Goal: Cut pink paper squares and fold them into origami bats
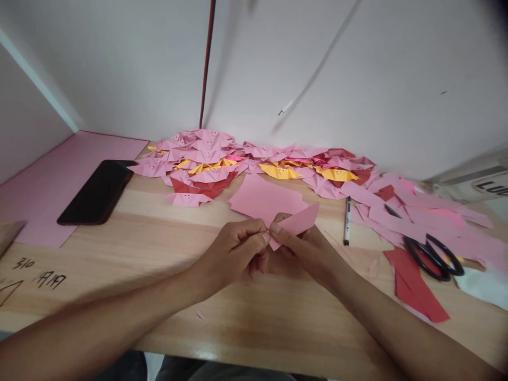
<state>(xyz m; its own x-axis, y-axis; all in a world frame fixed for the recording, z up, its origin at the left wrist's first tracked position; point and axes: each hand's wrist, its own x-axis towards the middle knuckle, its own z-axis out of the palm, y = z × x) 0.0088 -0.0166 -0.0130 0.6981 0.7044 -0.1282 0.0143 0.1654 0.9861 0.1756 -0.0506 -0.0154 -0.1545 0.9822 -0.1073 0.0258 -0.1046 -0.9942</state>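
A folded piece of pink paper (298,219) is held above the table between my two hands. My right hand (299,241) is closed on it, the thumb pressed flat over its near face. At its left corner my left hand (245,244) pinches the paper, thumb against forefinger, the other fingers curled. Just behind the hands lies a stack of pink paper sheets (265,194). Farther back, many folded paper shapes (210,154) with small drawn dots are heaped along the wall, mostly pink, some yellow and red.
A black phone (97,193) rests partly on a large pink sheet (79,159) at left. To the right are a marker (347,221), black-handled scissors (432,256), red paper (416,288) and pink scraps (416,219). A white cable (286,107) hangs at the wall.
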